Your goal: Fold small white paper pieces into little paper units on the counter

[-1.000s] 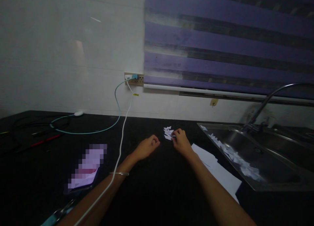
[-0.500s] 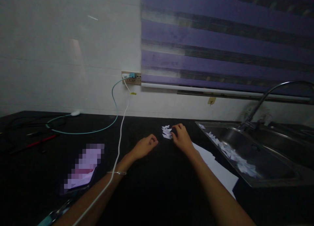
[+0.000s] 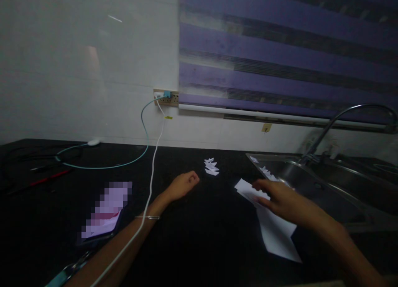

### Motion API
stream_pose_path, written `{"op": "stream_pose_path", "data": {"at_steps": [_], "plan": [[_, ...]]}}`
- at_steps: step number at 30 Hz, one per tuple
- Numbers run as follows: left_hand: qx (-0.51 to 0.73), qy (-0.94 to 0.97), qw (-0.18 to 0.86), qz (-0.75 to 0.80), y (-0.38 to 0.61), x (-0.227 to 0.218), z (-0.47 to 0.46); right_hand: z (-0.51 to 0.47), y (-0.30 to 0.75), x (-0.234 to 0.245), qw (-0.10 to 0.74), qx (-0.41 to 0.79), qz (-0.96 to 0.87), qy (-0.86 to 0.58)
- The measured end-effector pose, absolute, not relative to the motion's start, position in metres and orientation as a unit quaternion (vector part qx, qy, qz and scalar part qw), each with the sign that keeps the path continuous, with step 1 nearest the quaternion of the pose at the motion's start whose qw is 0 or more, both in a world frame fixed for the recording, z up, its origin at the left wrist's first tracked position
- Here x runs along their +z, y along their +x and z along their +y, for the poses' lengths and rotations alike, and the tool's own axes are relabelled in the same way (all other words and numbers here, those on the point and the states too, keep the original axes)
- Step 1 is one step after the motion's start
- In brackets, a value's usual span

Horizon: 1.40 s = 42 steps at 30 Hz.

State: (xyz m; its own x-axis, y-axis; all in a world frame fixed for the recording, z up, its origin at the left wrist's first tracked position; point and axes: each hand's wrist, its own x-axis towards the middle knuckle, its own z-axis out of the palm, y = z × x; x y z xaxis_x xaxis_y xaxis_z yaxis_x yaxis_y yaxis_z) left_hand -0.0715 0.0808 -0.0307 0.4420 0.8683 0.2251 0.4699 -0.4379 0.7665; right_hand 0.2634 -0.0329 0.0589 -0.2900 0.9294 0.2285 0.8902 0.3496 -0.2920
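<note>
My right hand (image 3: 280, 200) is over white paper sheets (image 3: 278, 239) on the dark counter beside the sink, its thumb and fingers apart. Whether the fingertips touch the top sheet I cannot tell. My left hand (image 3: 183, 184) rests on the counter with its fingers curled in, and nothing shows in it. A short row of small folded paper boats (image 3: 212, 167) stands between the hands, farther back towards the wall. More folded white paper pieces (image 3: 269, 174) lie along the sink's near-left edge, partly hidden behind my right hand.
A steel sink (image 3: 336, 191) with a curved tap (image 3: 323, 133) is on the right. At left lie a phone (image 3: 107, 212), a teal strap (image 3: 59, 277) and a red-handled tool (image 3: 49, 178). A white cable (image 3: 152, 171) from the wall socket (image 3: 166, 98) crosses my left forearm.
My right hand has left the paper boats and moved right and nearer, over the sheets. The sheets have shifted and fanned apart. My left hand has stayed in place.
</note>
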Motion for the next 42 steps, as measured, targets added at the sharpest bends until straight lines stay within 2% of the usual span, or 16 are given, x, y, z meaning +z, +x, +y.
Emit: {"op": "stream_pose_path", "data": {"at_steps": [4, 8, 14, 23, 31, 38, 42], "plan": [[0.311, 0.795, 0.309, 0.42, -0.072, -0.032, 0.082, -0.102, 0.322, -0.011, 0.166, 0.06, -0.737, -0.653], [0.301, 0.8, 0.292, 0.43, -0.072, -0.033, 0.083, -0.132, 0.34, -0.049, 0.213, 0.039, -0.707, -0.673], [0.297, 0.804, 0.292, 0.425, -0.073, -0.032, 0.083, -0.127, 0.332, -0.046, 0.245, -0.028, -0.725, -0.643], [0.313, 0.794, 0.311, 0.418, -0.072, -0.03, 0.082, -0.119, 0.334, -0.047, 0.242, -0.096, -0.771, -0.581], [0.311, 0.794, 0.311, 0.42, -0.073, -0.032, 0.083, -0.116, 0.341, -0.046, 0.237, -0.088, -0.788, -0.561], [0.299, 0.803, 0.295, 0.423, -0.072, -0.031, 0.082, -0.118, 0.354, -0.05, 0.242, -0.053, -0.741, -0.624], [0.294, 0.806, 0.293, 0.422, -0.073, -0.032, 0.083, -0.116, 0.354, -0.05, 0.259, -0.075, -0.753, -0.6]]}}
